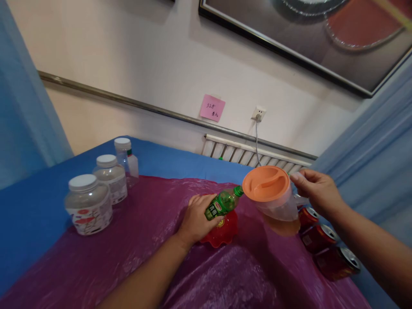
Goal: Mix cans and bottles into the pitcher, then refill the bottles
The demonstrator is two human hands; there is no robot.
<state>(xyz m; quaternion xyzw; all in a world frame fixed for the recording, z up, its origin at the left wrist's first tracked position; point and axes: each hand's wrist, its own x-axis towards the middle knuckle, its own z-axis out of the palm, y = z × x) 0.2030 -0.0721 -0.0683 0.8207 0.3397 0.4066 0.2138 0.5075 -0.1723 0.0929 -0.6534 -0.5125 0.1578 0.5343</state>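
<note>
The left hand (195, 221) is curled around a green bottle (222, 204), thumb along its near side, while the right hand (317, 191) is closed on the handle of a clear pitcher (277, 211) with an orange lid (265, 183). Amber liquid sits low in the pitcher, which tips toward the bottle.

The table carries a blue cover (180, 159) with a crinkled purple plastic sheet (135, 262) over much of it. Between 8 and 9 o'clock from the centre of the view stand a large white-lidded jar (90, 210), a second jar (111, 180) and a slimmer clear bottle (128, 163). Three red cans (318, 238) line up at 4 o'clock. On the wall, a pink note (212, 107) is stuck at 12 o'clock, a socket (258, 114) with a plugged-in cord at 2, and a framed picture (305, 38) between 1 and 2. A metal pipe (144, 104) slopes above a white radiator (225, 148); blue curtains (376, 150) hang on both sides.

The green bottle points toward 2 o'clock from the left hand, its neck just beside the pitcher's lid; whether they touch I cannot tell. The pitcher lies at 9 o'clock from the right hand, and a red scalloped dish (225, 234) shows under the green bottle
</note>
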